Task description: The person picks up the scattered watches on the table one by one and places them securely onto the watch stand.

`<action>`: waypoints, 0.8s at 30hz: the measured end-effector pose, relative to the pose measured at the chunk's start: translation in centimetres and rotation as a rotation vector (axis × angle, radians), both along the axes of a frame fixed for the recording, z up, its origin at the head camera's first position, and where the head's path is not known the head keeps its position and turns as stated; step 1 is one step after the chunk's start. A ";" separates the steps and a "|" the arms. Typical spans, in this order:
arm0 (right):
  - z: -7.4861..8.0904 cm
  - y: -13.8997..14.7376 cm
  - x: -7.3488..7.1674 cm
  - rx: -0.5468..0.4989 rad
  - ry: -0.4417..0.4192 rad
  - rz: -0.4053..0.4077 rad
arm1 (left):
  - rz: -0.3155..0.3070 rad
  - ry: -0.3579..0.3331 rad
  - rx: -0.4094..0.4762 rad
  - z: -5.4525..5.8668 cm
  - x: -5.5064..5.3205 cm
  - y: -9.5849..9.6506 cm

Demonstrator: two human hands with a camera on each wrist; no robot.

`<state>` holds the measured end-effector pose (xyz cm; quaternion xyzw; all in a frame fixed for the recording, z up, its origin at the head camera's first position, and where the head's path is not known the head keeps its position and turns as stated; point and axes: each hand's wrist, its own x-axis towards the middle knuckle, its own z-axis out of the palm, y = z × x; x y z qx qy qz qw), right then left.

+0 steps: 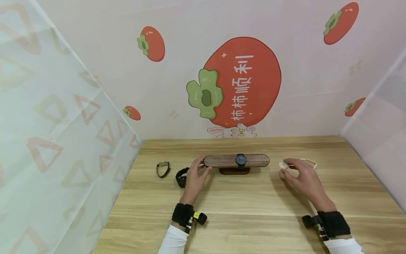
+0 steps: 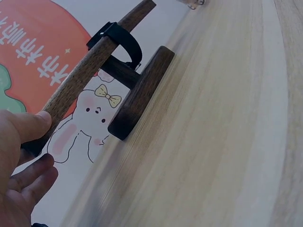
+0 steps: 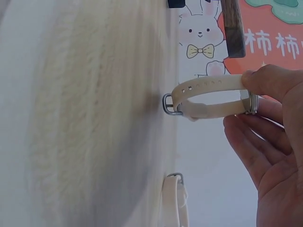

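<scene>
My left hand [image 1: 195, 179] pinches the left end of a dark wooden watch stand [image 1: 222, 161], with its thumb on the bar in the left wrist view. A black watch [image 1: 241, 160] is strapped round the bar, right of its middle. To the right of the stand, my right hand [image 1: 306, 179] holds a cream-strapped watch [image 3: 210, 85] by its case between thumb and fingers. Its strap is buckled into a loop, hanging just above the table in the right wrist view. Behind that hand lies another cream-strapped watch [image 1: 312, 162], partly hidden.
A chunky black watch [image 1: 181, 178] lies beside my left hand, partly covered by it. Farther left is a slim dark watch [image 1: 163, 169]. The wooden table [image 1: 241, 201] meets a printed back wall [image 1: 177, 88] and side walls.
</scene>
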<state>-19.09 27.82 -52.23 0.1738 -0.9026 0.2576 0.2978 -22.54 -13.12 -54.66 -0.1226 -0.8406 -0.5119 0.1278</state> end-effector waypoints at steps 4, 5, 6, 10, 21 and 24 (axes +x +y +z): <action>-0.1 -0.1 -0.3 0.001 0.012 0.006 | 0.001 -0.018 0.001 0.0 0.0 0.0; -0.1 -0.1 -0.4 0.001 0.011 0.008 | 0.001 -0.018 0.001 0.0 0.0 0.0; -0.1 -0.2 -0.4 0.001 0.008 0.008 | 0.000 -0.016 0.000 0.1 0.0 0.0; 0.1 -0.3 -0.5 -0.006 -0.011 0.014 | -0.003 0.004 -0.003 0.0 0.0 0.0; 0.4 -0.9 -0.8 -0.011 0.009 0.034 | 0.000 0.007 -0.002 0.1 0.1 0.1; 0.4 -1.1 -1.0 -0.013 0.012 0.033 | 0.004 -0.002 -0.005 0.2 0.1 0.1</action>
